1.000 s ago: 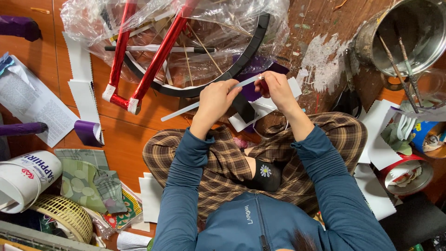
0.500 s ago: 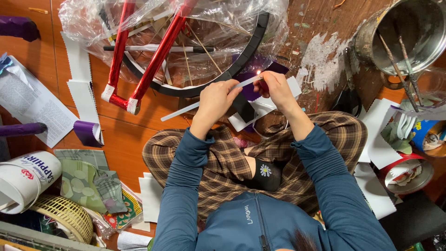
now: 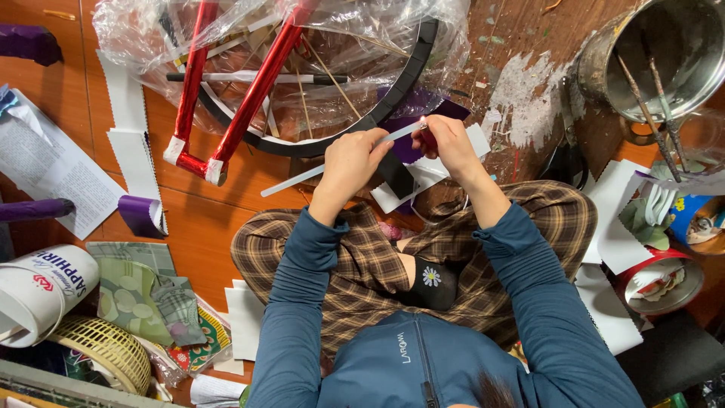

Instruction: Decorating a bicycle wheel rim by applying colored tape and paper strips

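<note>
**Both hands on a white strip, above crossed legs**

The left hand (image 3: 353, 160) pinches a long white strip (image 3: 302, 178) near its middle, fingers pressed together around it. The right hand (image 3: 447, 140) is closed on the strip's upper end and also holds a small red tool (image 3: 427, 140) (its kind cannot be told). The strip slants from lower left up to the right hand, just in front of a black wheel rim (image 3: 411, 72).

The rim and a red fork (image 3: 253, 94) lie inside a clear plastic bag (image 3: 136, 45) on the wooden floor (image 3: 181, 219).

At upper right stands a metal pot (image 3: 604, 60) with two thin sticks (image 3: 651, 98) leaning in it. A red tin (image 3: 642, 295) at the right holds paper scraps. At lower left a white tub (image 3: 38, 295) lies on its side, beside a woven basket (image 3: 106, 351). A purple roll (image 3: 140, 214) lies left of the knees.
</note>
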